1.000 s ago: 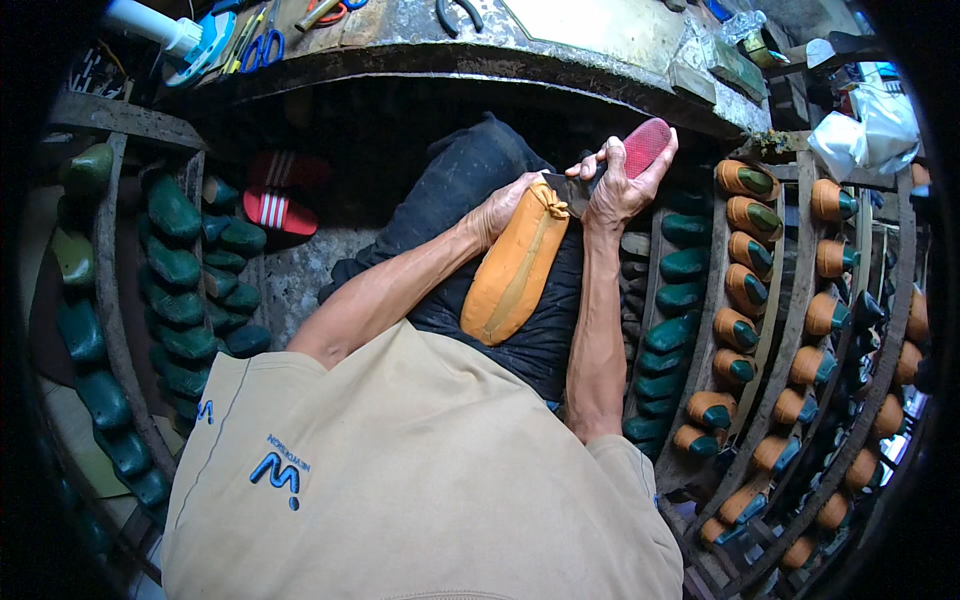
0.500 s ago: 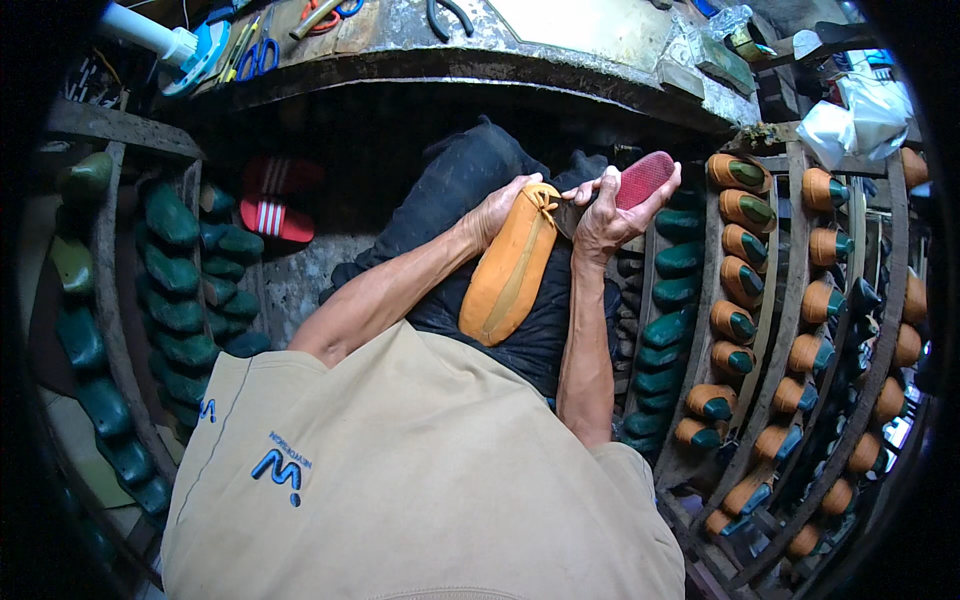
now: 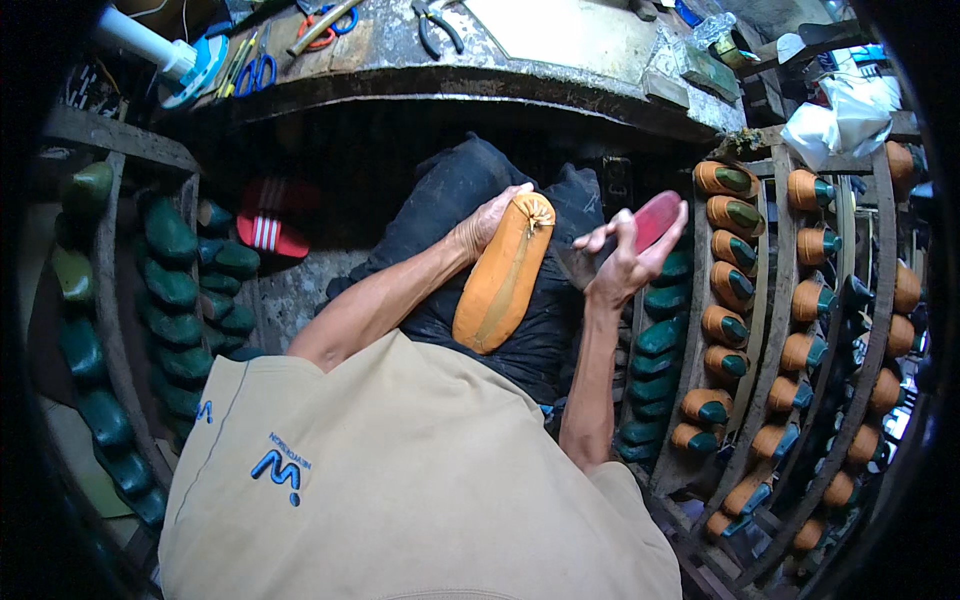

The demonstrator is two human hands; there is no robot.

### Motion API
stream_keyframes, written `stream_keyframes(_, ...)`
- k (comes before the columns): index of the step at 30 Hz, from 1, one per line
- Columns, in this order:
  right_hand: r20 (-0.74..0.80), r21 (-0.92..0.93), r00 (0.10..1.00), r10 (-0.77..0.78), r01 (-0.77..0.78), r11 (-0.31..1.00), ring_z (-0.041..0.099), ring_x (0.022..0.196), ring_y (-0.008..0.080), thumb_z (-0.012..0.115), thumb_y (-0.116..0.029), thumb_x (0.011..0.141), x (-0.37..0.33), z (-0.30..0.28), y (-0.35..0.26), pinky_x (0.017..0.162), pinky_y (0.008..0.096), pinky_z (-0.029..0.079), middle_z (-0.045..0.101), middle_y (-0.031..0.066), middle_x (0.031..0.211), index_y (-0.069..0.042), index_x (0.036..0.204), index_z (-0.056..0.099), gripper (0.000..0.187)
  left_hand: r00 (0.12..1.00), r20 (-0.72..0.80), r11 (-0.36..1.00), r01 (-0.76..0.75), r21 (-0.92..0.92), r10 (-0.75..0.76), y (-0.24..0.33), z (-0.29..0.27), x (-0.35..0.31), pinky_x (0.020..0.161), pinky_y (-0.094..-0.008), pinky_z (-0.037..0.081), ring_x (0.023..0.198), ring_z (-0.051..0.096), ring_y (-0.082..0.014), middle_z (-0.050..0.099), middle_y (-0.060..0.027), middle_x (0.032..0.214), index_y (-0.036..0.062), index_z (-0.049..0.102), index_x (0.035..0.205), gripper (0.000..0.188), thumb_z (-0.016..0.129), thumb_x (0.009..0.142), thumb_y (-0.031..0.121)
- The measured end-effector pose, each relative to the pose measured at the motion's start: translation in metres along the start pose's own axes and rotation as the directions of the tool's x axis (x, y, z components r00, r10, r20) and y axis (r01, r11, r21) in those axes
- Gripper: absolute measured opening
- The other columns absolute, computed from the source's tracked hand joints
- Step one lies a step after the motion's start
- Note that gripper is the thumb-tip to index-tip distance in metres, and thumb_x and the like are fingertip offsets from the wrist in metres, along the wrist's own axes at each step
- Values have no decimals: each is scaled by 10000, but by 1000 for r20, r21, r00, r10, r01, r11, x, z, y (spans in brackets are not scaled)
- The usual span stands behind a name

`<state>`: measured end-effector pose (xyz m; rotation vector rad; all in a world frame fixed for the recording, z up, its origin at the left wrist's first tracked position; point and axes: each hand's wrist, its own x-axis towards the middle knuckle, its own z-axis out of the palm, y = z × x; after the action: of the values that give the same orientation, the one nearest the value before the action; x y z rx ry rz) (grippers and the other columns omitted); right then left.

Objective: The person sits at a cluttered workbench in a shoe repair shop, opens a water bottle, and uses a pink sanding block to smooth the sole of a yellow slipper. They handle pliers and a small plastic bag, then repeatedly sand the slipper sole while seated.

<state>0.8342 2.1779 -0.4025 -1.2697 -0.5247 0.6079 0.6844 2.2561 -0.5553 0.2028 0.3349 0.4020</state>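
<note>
An orange shoe upper stretched over a last (image 3: 500, 285) rests on my lap, underside up, with a paler strip down its middle. Pleats gather at its far end, drawn in around a small knot. My left hand (image 3: 490, 217) is closed around the left side of that far end. To the right, apart from the shoe, my right hand (image 3: 625, 268) is raised and holds a tool with a red, rounded handle (image 3: 658, 221). A dark, blurred part of the tool juts out on the shoe side; its exact kind is unclear.
Racks on the right hold several orange-covered lasts (image 3: 730, 283); green lasts (image 3: 170, 275) fill the left racks. Ahead is a workbench (image 3: 390, 80) with pincers (image 3: 437, 30), scissors (image 3: 257, 75) and a white plastic bag (image 3: 838, 122) at its right end. Red slides (image 3: 272, 235) lie on the floor.
My right hand has drawn away from the shoe's far end, to the right and slightly nearer, with the red-handled tool. The shoe's gathered end has turned more into sight; my left hand still holds it.
</note>
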Motion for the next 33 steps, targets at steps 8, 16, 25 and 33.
stream_keyframes(8,297,153,951,-81,36,988,596,552,174,646,41,1045,68,59,44,537,404,654,641,107,894,-262,1751,192,892,985,29,981,-173,90,171,-3,11,0,919,-272,629,998,738,-84,769,-1,1156,107,686,1321,400,413,1228,384)
stream_keyframes(16,350,105,937,-13,-25,994,616,546,179,624,79,1038,63,67,55,523,389,647,619,108,847,-239,1758,184,902,964,57,898,-264,353,261,5,16,-9,1131,-310,562,1244,666,-84,687,-2,1397,99,525,1579,414,572,1170,141)
stream_keyframes(25,366,44,927,-77,65,997,565,541,142,621,114,1015,56,58,60,502,314,564,592,74,844,-236,1754,218,911,935,59,811,-333,482,349,-2,18,-12,1125,-299,557,1234,673,-100,684,-5,1394,97,525,1586,427,536,1195,269)
stream_keyframes(33,321,-43,947,-32,49,998,552,555,116,605,117,1015,37,35,54,503,290,539,617,90,990,-219,1754,220,898,993,-58,989,-95,113,102,-5,1,1,813,-299,637,830,742,-117,798,-12,991,98,755,1173,490,474,1189,499)
